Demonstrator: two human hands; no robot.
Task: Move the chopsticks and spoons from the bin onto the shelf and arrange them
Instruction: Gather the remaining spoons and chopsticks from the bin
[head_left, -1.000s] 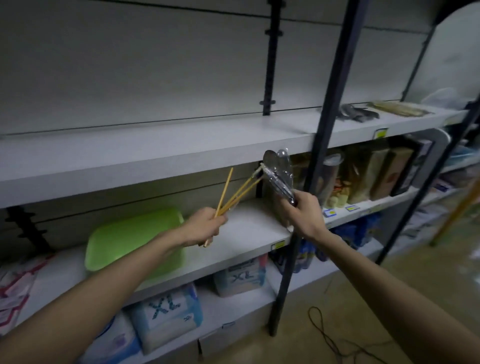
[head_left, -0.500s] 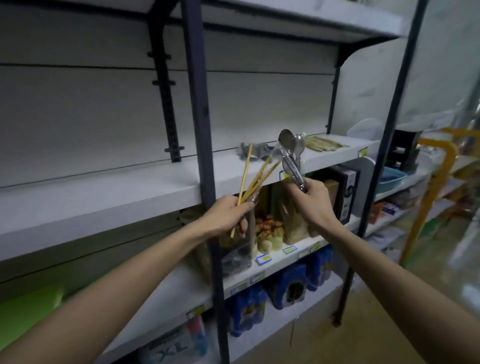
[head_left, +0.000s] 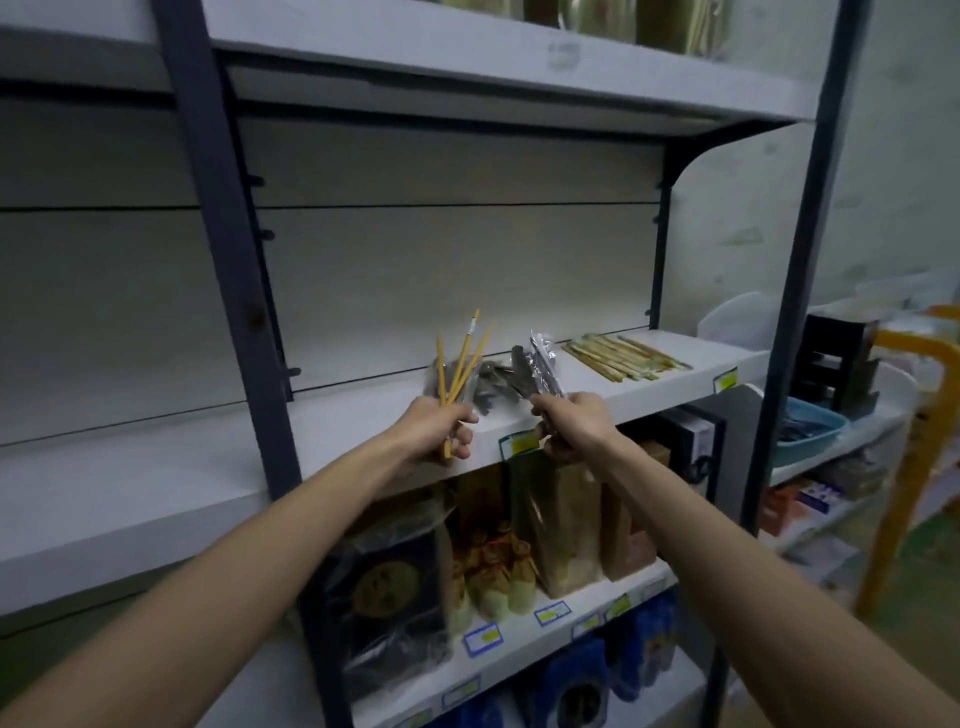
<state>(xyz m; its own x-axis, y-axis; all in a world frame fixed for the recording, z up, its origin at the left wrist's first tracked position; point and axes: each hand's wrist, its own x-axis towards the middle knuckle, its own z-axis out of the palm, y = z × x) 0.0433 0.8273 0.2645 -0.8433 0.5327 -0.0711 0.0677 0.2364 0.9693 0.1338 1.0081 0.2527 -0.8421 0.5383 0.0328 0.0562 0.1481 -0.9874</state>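
My left hand (head_left: 439, 428) grips a few yellow wooden chopsticks (head_left: 460, 364), their tips fanning upward over the front edge of the white shelf (head_left: 363, 415). My right hand (head_left: 574, 423) holds a clear-wrapped pack of metal spoons (head_left: 540, 371), tilted up and to the left above the same shelf. Between and behind the two hands lie dark wrapped spoons (head_left: 491, 382) on the shelf. Further right on that shelf rests a row of pale chopsticks (head_left: 626, 356). The bin is out of view.
A dark upright post (head_left: 228, 249) stands left of my hands, another (head_left: 797, 270) on the right. Bagged goods (head_left: 550, 525) fill the shelf below. A blue basket (head_left: 810, 436) and a yellow frame (head_left: 919, 457) sit to the right.
The view has swung right along the shelving. Both hands have risen to the shelf edge with the chopsticks and spoons still held, now close to the cutlery lying there.
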